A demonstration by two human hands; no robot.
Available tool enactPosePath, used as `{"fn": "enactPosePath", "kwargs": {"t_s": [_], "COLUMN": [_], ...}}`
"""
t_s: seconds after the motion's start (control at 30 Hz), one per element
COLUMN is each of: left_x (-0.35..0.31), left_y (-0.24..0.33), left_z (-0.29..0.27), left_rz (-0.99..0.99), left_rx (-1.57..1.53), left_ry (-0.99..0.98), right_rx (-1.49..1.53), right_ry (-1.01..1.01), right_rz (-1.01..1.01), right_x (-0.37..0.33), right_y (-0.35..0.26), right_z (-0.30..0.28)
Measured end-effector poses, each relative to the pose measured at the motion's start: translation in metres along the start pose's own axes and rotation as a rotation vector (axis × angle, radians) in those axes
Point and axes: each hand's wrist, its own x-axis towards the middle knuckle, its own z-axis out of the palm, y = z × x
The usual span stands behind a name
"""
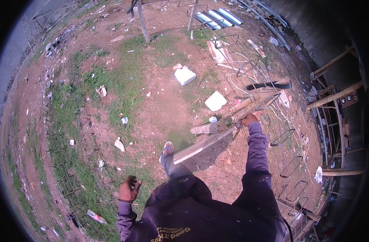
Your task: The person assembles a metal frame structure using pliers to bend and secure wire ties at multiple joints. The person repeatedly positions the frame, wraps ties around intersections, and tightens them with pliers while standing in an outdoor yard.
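My right hand [249,119] is closed on a small metal hand tool [237,128] at the far end of a long wooden board [204,147]; its exact kind is hard to make out. A hand saw [206,128] with a wooden handle lies just left of that end. The board slants down toward my sandalled foot [167,149], its near end hidden by my leg. Off to the lower left, my left hand [130,189] hangs over the grass, fingers loosely curled, thumb apart, holding nothing. A small white roundish item [212,119] sits beyond the saw.
Two white foam blocks [185,76] [215,101] lie ahead. Bent metal rods [282,138] and a pale hose [233,82] spread along the right. A pole structure [334,97] stands at far right, metal sheets [219,18] lie at the back, and a plastic bottle [96,216] rests lower left.
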Motion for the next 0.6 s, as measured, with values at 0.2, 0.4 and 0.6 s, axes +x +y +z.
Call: {"fn": "enactPosePath", "kwargs": {"t_s": [0.2, 0.4, 0.6], "left_x": [0.121, 0.203, 0.271], "left_y": [0.068, 0.119, 0.188], "left_z": [-0.04, -0.073, -0.046], "left_rz": [0.182, 0.213, -0.057], "left_rx": [0.118, -0.083, -0.893], "left_ry": [-0.177, -0.357, -0.689], "right_rx": [0.261, 0.254, 0.877], "right_ry": [0.309, 1.169, 0.535], "right_rz": [0.052, -0.215, -0.441], "right_x": [-0.015, -0.055, -0.111], "right_y": [0.001, -0.068, -0.268], "right_z": [0.031, -0.04, -0.03]}}
